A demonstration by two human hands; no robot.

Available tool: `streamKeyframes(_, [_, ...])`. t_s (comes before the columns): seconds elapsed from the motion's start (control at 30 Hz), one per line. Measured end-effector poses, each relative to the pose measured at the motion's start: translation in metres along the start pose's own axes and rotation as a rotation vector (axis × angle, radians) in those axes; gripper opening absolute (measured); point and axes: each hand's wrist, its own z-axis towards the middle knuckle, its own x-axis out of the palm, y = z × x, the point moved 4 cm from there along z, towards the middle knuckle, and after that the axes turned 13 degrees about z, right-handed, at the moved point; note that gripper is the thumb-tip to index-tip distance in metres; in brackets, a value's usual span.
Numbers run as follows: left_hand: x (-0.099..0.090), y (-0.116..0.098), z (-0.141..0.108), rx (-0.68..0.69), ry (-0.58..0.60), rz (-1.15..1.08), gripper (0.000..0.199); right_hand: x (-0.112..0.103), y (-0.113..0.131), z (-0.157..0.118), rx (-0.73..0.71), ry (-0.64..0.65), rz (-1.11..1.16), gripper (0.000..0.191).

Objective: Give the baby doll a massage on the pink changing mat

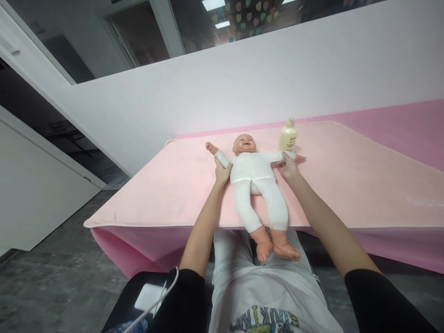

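Note:
A baby doll (252, 172) with a white cloth body lies face up on a pale pink mat (173, 185), its bare feet hanging past the front edge. My left hand (222, 173) is closed round the doll's arm on the left, below the raised doll hand. On the other side, my right hand (288, 167) grips the doll's outstretched arm near its wrist. Just behind that arm stands a pale yellow pump bottle (288, 135), its base partly hidden by the doll's sleeve.
Behind the table rises a white wall (243, 88) with windows above. Darker pink cloth (409, 132) shows under the mat and drapes off the front. A white device (149, 297) with a cable lies on a black surface at the lower left.

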Motion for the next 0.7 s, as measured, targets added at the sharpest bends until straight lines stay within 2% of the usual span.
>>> streamKeyframes(0.13, [-0.003, -0.014, -0.011, 0.097, 0.073, 0.103, 0.084, -0.003, -0.002, -0.001, -0.056, 0.002, -0.153, 0.033])
streamKeyframes(0.23, [-0.005, -0.018, -0.013, 0.104, 0.088, 0.126, 0.082, -0.003, -0.001, -0.007, -0.207, 0.004, -0.367, 0.059])
streamKeyframes(0.3, [-0.005, -0.017, -0.012, 0.067, 0.076, 0.148, 0.083, -0.003, 0.000, -0.011, -0.304, 0.028, -0.501, 0.067])
streamKeyframes(0.4, [-0.004, -0.015, -0.010, 0.064, 0.054, 0.154, 0.081, -0.001, 0.001, -0.016, -0.419, 0.111, -0.728, 0.065])
streamKeyframes(0.53, [-0.001, -0.027, -0.013, 0.310, 0.090, 0.274, 0.066, 0.013, -0.002, -0.028, -0.634, 0.351, -1.318, 0.057])
streamKeyframes(0.6, [0.000, -0.034, -0.016, 0.385, 0.103, 0.407, 0.066, 0.019, -0.006, -0.034, -0.662, 0.439, -1.561, 0.059])
streamKeyframes(0.7, [-0.001, -0.039, -0.020, 0.376, 0.120, 0.508, 0.069, 0.022, -0.007, -0.039, -0.647, 0.462, -1.688, 0.059])
